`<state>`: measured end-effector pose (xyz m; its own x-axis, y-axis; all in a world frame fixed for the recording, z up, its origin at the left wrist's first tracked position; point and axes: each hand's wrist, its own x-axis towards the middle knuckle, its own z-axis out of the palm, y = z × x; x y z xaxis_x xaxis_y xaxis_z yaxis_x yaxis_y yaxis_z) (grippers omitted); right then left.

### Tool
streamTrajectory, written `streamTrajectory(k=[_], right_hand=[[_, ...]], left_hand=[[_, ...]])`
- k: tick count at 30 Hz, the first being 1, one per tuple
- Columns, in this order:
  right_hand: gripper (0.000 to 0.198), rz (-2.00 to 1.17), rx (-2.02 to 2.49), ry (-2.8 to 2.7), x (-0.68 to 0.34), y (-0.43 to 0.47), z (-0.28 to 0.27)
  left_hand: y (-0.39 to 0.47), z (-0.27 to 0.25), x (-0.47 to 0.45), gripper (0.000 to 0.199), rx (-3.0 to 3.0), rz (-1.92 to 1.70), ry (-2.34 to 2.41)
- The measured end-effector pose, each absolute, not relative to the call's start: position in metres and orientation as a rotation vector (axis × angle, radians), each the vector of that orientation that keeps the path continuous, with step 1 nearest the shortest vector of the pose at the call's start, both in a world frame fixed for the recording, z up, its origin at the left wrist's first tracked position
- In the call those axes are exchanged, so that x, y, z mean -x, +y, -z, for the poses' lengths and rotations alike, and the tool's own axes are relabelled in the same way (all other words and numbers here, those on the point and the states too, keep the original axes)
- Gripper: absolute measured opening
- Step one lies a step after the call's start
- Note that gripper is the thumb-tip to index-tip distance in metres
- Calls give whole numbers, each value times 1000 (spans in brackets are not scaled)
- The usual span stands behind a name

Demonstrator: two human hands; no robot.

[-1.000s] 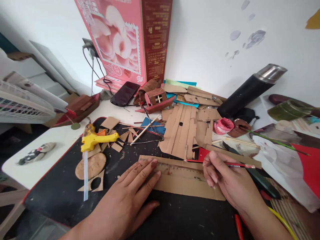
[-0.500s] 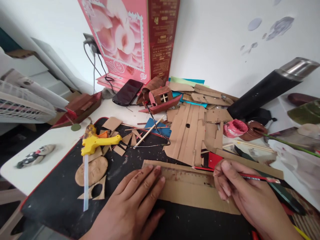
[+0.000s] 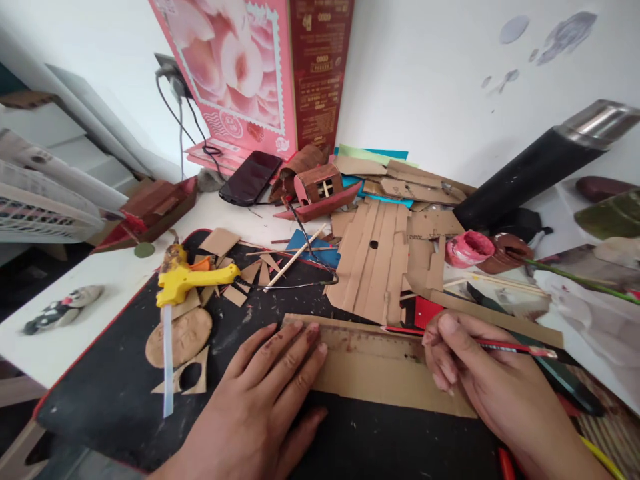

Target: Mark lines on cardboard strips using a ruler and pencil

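Note:
My left hand point(image 3: 270, 393) lies flat, fingers stretched out, over the left end of a clear ruler point(image 3: 365, 345). Beneath the ruler is a long strip of brown cardboard point(image 3: 385, 383) on the black mat point(image 3: 240, 347). Pinched in my right hand point(image 3: 475, 363) is a red pencil point(image 3: 510, 346), held nearly level, its tip pointing left along the ruler's upper edge. The right end of the ruler and part of the strip are hidden by my right hand. Beyond the strip lies a ridged cardboard piece point(image 3: 373, 263) with a small hole.
A yellow glue gun point(image 3: 193, 277) with a glue stick rests at left among cardboard scraps. Behind are a small brown-red model boat point(image 3: 320, 193), a phone point(image 3: 251, 178) and a pink box point(image 3: 240, 73). Paint jars point(image 3: 469, 250) and a black flask point(image 3: 535, 177) stand at right.
The whole view has shifted slightly, so things appear a little higher and further left. Both hands, the ruler and the pencil keep nearly the same places relative to the cardboard strip.

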<state>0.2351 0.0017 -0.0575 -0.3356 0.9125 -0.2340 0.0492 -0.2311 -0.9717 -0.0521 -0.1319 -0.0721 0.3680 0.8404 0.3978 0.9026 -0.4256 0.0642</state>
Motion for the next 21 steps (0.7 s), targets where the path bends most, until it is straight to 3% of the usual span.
streamTrajectory(k=[21], right_hand=[[55,-1748,1118,-1285,-225,1,53]], left_hand=[[-137,83,55,44,2433,647,-1501]])
